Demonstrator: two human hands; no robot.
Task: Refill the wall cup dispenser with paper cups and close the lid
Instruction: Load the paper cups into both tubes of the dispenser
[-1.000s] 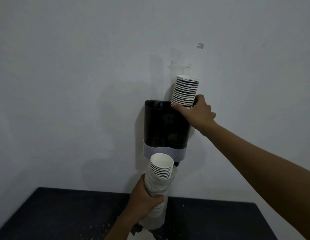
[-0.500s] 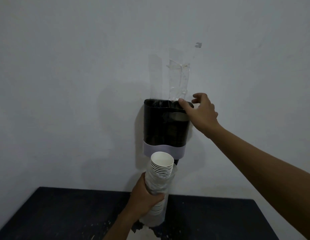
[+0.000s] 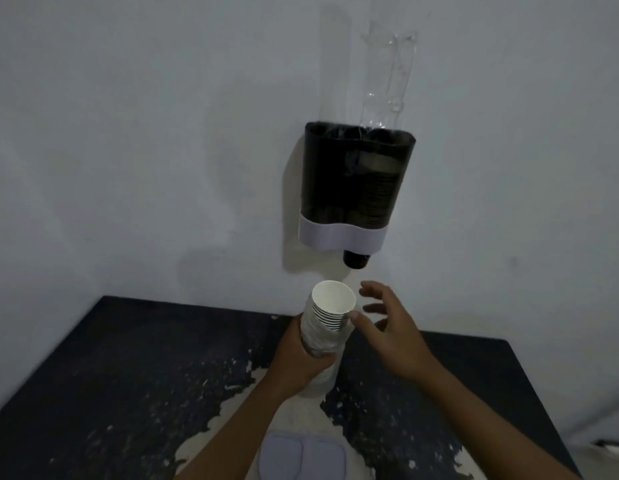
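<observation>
A dark twin-tube cup dispenser (image 3: 356, 178) with a pale band at its base hangs on the wall, its top uncovered. A stack of cups shows faintly inside its right tube. A clear plastic piece (image 3: 387, 64) stands up above the right tube. My left hand (image 3: 297, 355) grips a sleeve of white paper cups (image 3: 330, 313), wrapped in plastic, held upright below the dispenser. My right hand (image 3: 391, 327) is open beside the top of that stack, thumb touching the uppermost cups, fingers spread.
A dark table (image 3: 128, 375) with worn, flaking paint stands against the pale wall under the dispenser. A pale grey lid-like piece (image 3: 301, 459) lies at the table's near edge between my arms.
My right hand let a stack of cups drop into the dispenser's right tube, then came down from the rim to the sleeve of cups. The view tilted downward.
</observation>
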